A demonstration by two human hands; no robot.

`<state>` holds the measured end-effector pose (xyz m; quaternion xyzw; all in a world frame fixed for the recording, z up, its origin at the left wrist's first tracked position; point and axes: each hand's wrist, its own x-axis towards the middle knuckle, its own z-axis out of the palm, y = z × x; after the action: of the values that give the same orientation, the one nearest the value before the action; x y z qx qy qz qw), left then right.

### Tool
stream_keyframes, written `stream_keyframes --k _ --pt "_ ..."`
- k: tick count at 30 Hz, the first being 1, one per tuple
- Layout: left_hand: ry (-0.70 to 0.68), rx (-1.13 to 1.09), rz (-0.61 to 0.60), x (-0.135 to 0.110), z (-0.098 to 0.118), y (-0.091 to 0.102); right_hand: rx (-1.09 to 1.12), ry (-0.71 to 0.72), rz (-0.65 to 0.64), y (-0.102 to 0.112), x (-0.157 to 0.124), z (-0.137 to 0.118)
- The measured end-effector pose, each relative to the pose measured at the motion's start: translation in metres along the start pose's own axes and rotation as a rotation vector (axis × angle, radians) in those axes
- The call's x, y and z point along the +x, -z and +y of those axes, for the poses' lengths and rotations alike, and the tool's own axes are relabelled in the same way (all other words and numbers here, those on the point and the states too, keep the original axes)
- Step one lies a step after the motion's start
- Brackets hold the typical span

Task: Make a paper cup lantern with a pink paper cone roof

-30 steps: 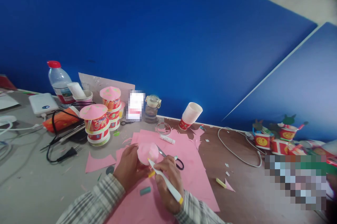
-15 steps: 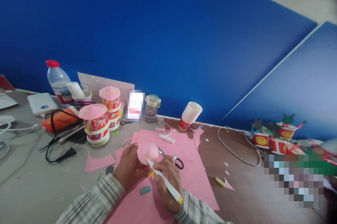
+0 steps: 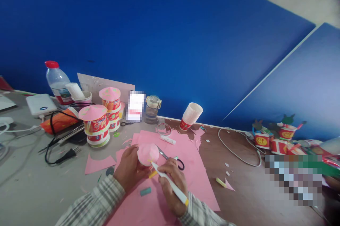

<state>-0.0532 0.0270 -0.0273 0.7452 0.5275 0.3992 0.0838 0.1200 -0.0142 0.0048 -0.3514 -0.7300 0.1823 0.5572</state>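
My left hand (image 3: 129, 171) is wrapped round a cup-like piece topped by a shallow pink paper cone (image 3: 148, 152); the hand hides most of what lies under the cone. In my right hand (image 3: 176, 175) is a white marker (image 3: 172, 186) with a yellow end, its yellow tip at the near rim of the cone. I cannot tell whether the tip touches. A yellow marker cap (image 3: 153, 174) shows between the hands. Scissors (image 3: 181, 164) lie behind my right hand. Beneath everything spreads pink paper (image 3: 198, 187), with a teal piece (image 3: 145, 191) on it.
Two stacked-cup towers with pink cone roofs (image 3: 92, 112) stand at left, near a black plug (image 3: 67, 155) and a bottle (image 3: 60, 88). Further back are a lidded jar (image 3: 152, 109) and a leaning stack of paper cups (image 3: 190, 116). Decorated cups (image 3: 261, 140) crowd the right.
The marker and my right hand have shifted slightly right and down, and the tip sits a little further right along the cone's rim. My left hand keeps its hold.
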Motion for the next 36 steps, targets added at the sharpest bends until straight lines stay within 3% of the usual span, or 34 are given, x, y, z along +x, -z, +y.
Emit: stream_keyframes --k 36 --pt "-0.019 -0.002 -0.012 0.000 -0.001 0.001 -0.029 -0.062 -0.010 -0.009 0.001 0.004"
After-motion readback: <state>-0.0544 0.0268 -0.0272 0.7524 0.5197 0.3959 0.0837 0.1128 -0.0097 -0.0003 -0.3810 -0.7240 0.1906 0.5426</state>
